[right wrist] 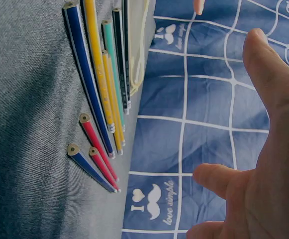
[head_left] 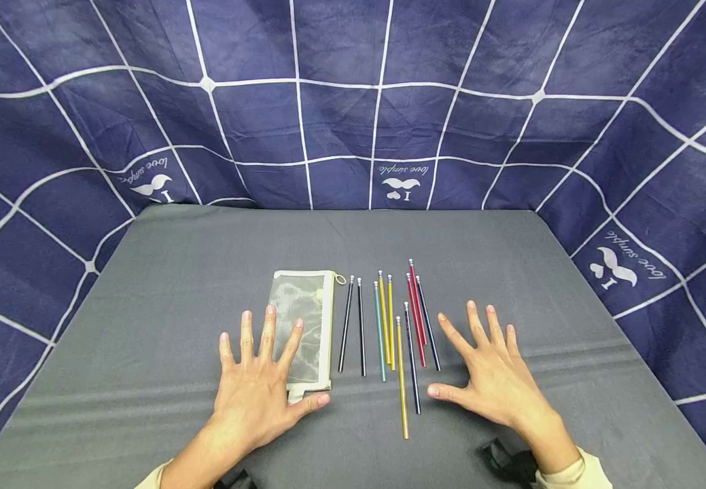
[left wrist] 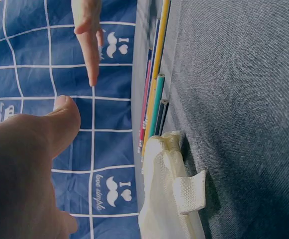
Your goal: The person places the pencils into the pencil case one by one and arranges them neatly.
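My left hand (head_left: 255, 394), fingers spread, is held over the lower left part of a pale cream mesh zip pouch (head_left: 304, 326) and overlaps it in the head view. To the right of the pencils, my right hand (head_left: 493, 373) is spread too, with nothing in it. Between pouch and right hand lie several pencils: black (head_left: 361, 333), teal (head_left: 380, 333), yellow (head_left: 403, 387), red (head_left: 416, 319) and dark blue (head_left: 412, 360). In the left wrist view the pouch's fabric tab (left wrist: 191, 191) sticks out. The right wrist view shows unsharpened ends, such as on a blue pencil (right wrist: 89, 79).
A grey cloth-covered table (head_left: 175, 285) carries everything. Behind it and along both sides hangs a navy curtain (head_left: 340, 122) with white grid lines. A small cord loop (head_left: 340, 279) hangs at the pouch's upper right corner. Dark straps (head_left: 508, 465) sit near the wrists.
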A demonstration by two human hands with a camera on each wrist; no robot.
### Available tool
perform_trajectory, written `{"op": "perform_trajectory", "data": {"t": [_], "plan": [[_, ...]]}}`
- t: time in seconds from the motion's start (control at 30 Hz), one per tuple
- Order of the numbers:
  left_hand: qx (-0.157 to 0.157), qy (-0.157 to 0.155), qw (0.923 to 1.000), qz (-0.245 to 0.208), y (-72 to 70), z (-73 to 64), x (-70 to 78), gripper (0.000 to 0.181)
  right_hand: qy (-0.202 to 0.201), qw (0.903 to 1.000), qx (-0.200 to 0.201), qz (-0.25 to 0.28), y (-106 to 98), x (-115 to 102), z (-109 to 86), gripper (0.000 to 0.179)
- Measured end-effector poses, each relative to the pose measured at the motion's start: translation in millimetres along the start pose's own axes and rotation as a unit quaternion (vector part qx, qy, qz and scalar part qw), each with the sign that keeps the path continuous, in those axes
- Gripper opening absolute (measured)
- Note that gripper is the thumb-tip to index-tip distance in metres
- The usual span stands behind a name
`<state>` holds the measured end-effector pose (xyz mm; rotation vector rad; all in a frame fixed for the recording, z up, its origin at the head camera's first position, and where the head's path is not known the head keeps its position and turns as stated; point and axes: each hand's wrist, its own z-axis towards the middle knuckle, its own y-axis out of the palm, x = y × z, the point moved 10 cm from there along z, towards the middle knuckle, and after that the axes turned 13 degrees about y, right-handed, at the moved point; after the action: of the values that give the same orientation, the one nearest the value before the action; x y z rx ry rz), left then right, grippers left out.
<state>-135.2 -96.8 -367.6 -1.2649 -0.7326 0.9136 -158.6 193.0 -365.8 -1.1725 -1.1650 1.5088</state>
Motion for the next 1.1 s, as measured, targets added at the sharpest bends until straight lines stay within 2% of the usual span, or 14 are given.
{"op": "perform_trajectory", "data": {"t": [0.43, 0.57, 0.7, 0.83, 0.93, 1.1], "plan": [[-0.007, -0.011, 0.9999, 0.0, -1.1, 5.4, -2.4, 0.109, -0.005, 0.9999, 0.007, 0.014, -5, 0, 6.3, 0.1], [-0.003, -0.012, 0.9999, -0.003, -0.8, 7.1, -1.8, 0.109, -0.013, 0.9984, 0.012, 0.054, -3, 0, 12.8, 0.092], [0.033, -0.017, 0.9987, -0.036, -3.0, 11.7, -1.1, 0.105, -0.008, 0.9929, 0.017, 0.118, 2, 5, 20.4, 0.082], [0.09, -0.022, 0.9937, -0.062, -9.8, 16.5, -2.2, 0.097, -0.006, 0.9859, 0.058, 0.156, 2, 12, 27.1, 0.07], [0.126, -0.021, 0.9899, -0.061, -14.9, 18.6, -3.1, 0.09, -0.009, 0.9789, 0.091, 0.182, 0, 16, 31.3, 0.062], [0.157, -0.019, 0.985, -0.069, -17.4, 18.2, -4.1, 0.083, -0.008, 0.9677, 0.13, 0.216, 0, 22, 38.0, 0.053]]}}
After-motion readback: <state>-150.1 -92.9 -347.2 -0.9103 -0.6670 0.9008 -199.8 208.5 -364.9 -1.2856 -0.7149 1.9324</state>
